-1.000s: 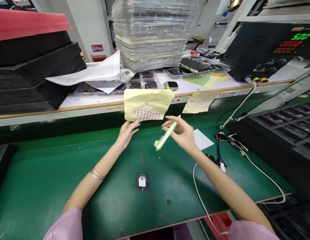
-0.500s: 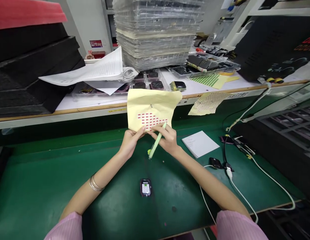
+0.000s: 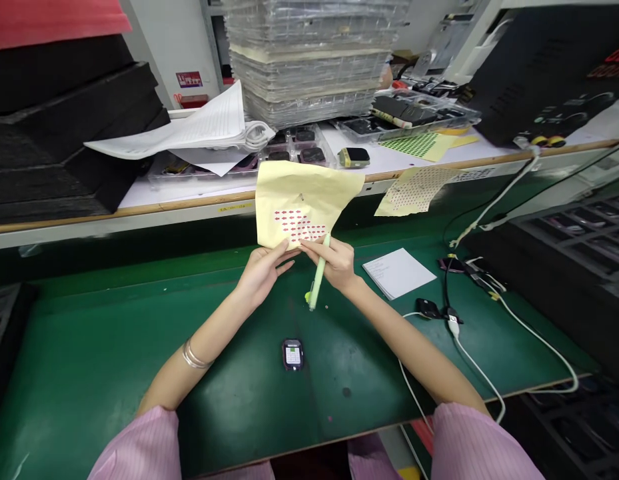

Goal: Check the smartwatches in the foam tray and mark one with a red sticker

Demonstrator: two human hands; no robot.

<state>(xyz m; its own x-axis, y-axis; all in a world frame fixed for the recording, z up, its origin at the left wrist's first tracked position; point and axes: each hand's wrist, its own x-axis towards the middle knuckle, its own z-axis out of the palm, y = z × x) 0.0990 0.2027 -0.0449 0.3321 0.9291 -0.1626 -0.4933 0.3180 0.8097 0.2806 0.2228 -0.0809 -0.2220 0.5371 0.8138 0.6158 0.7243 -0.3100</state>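
A yellow sticker sheet (image 3: 309, 183) printed with rows of small red arrows hangs from the shelf edge. My left hand (image 3: 262, 273) grips its lower edge between thumb and fingers. At the same edge, to the right, the thumb and forefinger of my right hand (image 3: 334, 261) pinch the sheet or one of its stickers; which one is too small to tell. A light green pen (image 3: 319, 273) is also tucked in my right hand, slanting down. Below both hands a small smartwatch-like device (image 3: 292, 354) with a lit screen lies on the green bench mat (image 3: 229, 400).
On the shelf (image 3: 189, 200) stand stacked clear trays (image 3: 309, 67), black foam boxes (image 3: 64, 133) and loose papers (image 3: 184, 130). A white paper pad (image 3: 399, 273), a black plug-like piece (image 3: 428, 308) and white cables (image 3: 482, 370) lie at the right. Another sticker sheet (image 3: 414, 192) hangs there.
My view has tilted slightly, so the scene sits higher. The fingers of my left hand have spread a little below the sheet, and the pen in my right hand stands more upright.
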